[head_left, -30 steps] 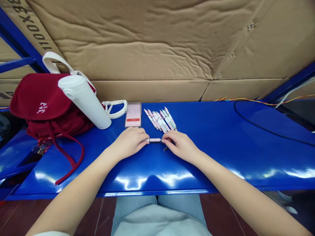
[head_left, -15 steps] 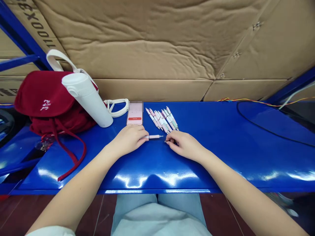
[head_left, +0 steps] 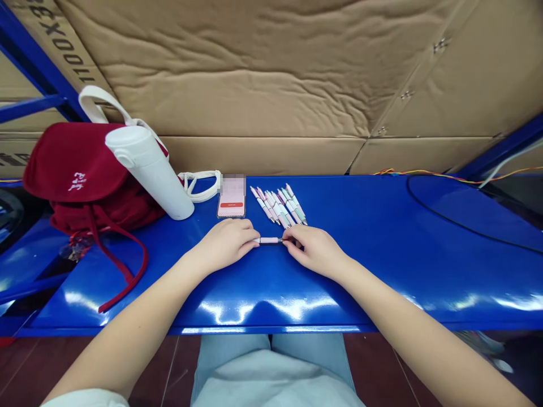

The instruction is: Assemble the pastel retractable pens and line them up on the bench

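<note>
My left hand (head_left: 231,241) pinches one end of a pink-and-white pen (head_left: 269,241); my right hand (head_left: 317,250) pinches the other end at its metal tip, though from this far off I can't make out whether that tip sits fully on the barrel; the pen runs crosswise between the two, over the blue table (head_left: 382,260). Just beyond, I have a group of pens (head_left: 283,207) in pink, white and green, lying slantwise near my right hand; a phone (head_left: 231,198) with a lit screen lies just past my left; farther left, a white bottle (head_left: 153,175) is in front of a red bag (head_left: 80,161); a black cable (head_left: 458,224) curves across the right side.
</note>
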A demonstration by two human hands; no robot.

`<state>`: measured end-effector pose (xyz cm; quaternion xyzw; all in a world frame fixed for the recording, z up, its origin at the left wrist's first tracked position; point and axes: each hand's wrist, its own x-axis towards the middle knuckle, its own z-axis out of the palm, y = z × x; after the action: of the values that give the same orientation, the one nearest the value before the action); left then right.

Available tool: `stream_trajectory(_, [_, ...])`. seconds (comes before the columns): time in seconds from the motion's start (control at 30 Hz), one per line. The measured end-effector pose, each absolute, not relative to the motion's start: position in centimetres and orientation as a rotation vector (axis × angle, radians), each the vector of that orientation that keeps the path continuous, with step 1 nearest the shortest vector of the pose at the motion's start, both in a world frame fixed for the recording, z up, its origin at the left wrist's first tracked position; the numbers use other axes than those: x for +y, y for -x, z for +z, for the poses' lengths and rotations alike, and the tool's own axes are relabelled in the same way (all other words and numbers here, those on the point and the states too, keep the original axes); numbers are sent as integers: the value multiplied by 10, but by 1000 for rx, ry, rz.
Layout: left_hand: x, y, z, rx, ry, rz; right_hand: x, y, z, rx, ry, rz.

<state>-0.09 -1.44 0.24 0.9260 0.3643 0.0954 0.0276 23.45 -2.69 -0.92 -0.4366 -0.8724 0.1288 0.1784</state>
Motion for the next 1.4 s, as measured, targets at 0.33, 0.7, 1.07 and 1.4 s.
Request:
stream_trajectory(0.33, [-17, -2, 0, 1119, -2851, 416, -24, -230, -18, -2134, 1219, 753])
stream_trajectory(0.7, [-21, -3, 3, 1196, -2809, 415, -24, -231, -20, -2035, 1223, 867])
stream_trajectory(1.07, [-22, -4, 2, 1116, -2749, 548, -25, -232, -13, -2213, 1222, 782])
stream_trajectory(1.4, [-24, -4, 5, 1123, -2730, 540, -26, -233, -12, -2280, 1183, 707])
